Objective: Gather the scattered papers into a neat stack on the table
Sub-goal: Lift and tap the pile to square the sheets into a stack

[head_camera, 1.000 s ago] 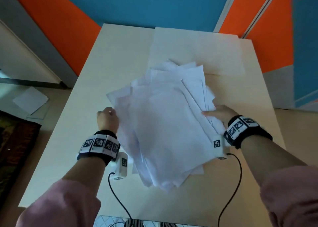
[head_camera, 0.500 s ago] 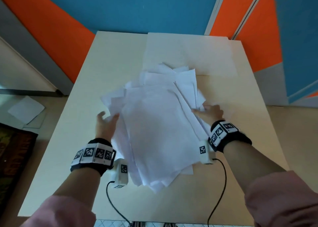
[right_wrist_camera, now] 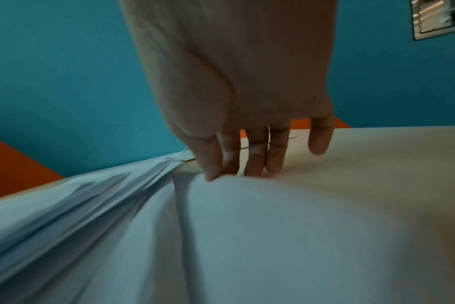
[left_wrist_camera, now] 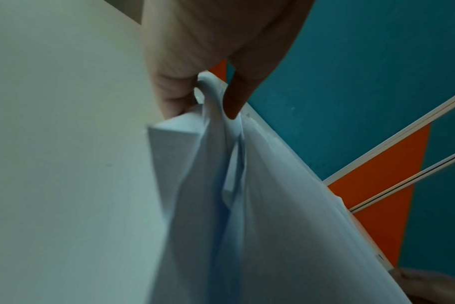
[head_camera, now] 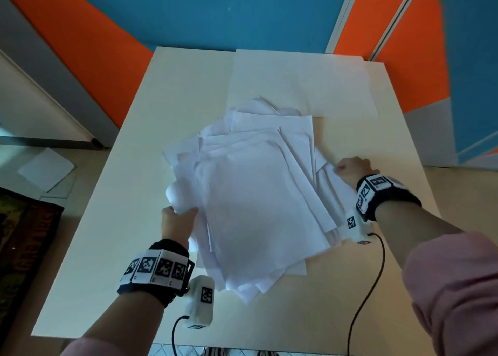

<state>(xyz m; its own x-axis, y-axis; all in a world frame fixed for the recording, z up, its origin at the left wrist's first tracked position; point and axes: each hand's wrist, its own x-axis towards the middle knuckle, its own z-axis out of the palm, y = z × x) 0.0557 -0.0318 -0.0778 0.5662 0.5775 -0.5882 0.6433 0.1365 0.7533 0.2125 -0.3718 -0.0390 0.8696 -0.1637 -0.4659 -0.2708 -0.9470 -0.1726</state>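
Note:
A loose, fanned pile of white papers (head_camera: pixel 253 194) lies in the middle of the cream table (head_camera: pixel 129 207). My left hand (head_camera: pixel 177 218) grips the pile's left edge, where a few sheets curl up over its fingers. In the left wrist view the left hand (left_wrist_camera: pixel 210 102) pinches those curled sheets (left_wrist_camera: pixel 213 156) between thumb and fingers. My right hand (head_camera: pixel 347 168) is at the pile's right edge. In the right wrist view the right hand (right_wrist_camera: pixel 229 172) has its thumb on top of a sheet (right_wrist_camera: pixel 247 236) and its fingers behind that sheet's edge.
A large pale sheet (head_camera: pixel 299 80) lies flat on the far half of the table. Blue and orange walls stand close behind. On the floor at left are a white sheet (head_camera: pixel 45 171) and a dark rug (head_camera: pixel 24 248). Black cables (head_camera: pixel 361 288) hang off the near edge.
My left hand went from open beside the pile to gripping its left edge, which now curls up. My right hand slid off the top sheets outward to the right edge.

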